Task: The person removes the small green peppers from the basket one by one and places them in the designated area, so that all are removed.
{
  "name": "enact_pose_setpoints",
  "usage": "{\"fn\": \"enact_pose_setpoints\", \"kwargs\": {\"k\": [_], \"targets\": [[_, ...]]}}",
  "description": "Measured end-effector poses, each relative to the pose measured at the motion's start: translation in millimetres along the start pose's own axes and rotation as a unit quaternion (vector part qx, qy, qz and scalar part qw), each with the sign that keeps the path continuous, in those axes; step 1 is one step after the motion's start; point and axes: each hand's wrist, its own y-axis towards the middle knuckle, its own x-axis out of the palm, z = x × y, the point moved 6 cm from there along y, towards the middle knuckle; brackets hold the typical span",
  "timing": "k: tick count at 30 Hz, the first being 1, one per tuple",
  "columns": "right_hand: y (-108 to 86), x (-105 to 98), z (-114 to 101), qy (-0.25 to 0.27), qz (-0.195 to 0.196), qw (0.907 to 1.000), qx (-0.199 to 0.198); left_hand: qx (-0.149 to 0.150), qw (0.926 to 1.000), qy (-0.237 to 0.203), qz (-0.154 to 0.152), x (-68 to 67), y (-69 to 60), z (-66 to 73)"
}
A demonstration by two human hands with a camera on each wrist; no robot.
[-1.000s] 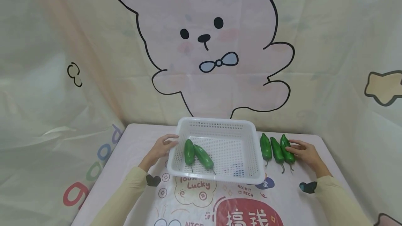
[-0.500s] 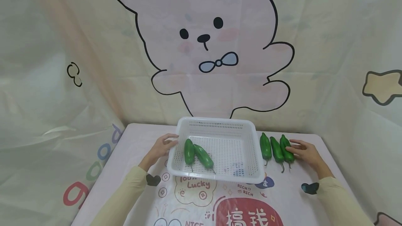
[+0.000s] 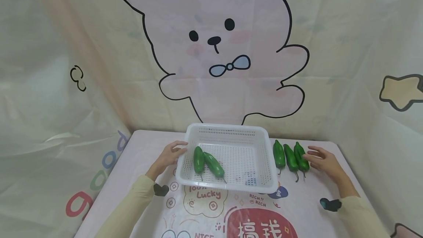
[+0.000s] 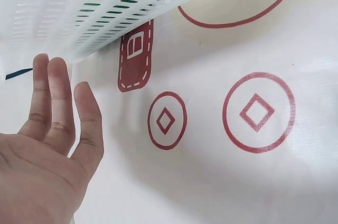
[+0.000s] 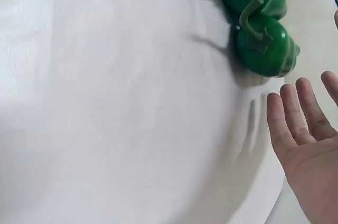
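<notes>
A white perforated plastic basket stands on the table, with two green peppers lying in its left part, one pepper beside another pepper. My left hand is at the basket's left side, fingers extended; in the left wrist view its fingertips come close to the basket wall, and contact is unclear. Three more green peppers lie in a row right of the basket: a left one, a middle one and a right one. My right hand hovers beside the right pepper, fingers spread, holding nothing.
A white printed cloth covers the table. A fabric backdrop with a cartoon animal rises behind the table's back edge, and fabric walls stand at the left and right.
My right hand has drawn back a little to the right from the rightmost pepper, which has shifted very slightly left. My left hand and the basket hold still.
</notes>
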Motion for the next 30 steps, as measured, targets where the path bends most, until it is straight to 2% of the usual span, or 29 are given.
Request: {"fn": "enact_pose_setpoints", "kwargs": {"k": [7,14,22,30], "targets": [[-6.1,-4,-6,0.032,0.045,0.9977,-0.039,-0.004,0.9999,0.013,0.009,1.3,-1.3,2.0],[-13.2,-3,-23,0.123,0.063,0.9856,-0.097,-0.002,0.9996,0.023,0.015,0.7,-1.2,1.9],[-20.2,7,-49,0.126,0.079,0.9815,-0.12,0.004,0.9997,0.018,0.016,0.5,-1.1,2.2],[-20.2,26,-76,0.143,0.058,0.976,-0.154,0.006,0.9998,0.012,0.016,1.2,-1.5,1.5]]}}
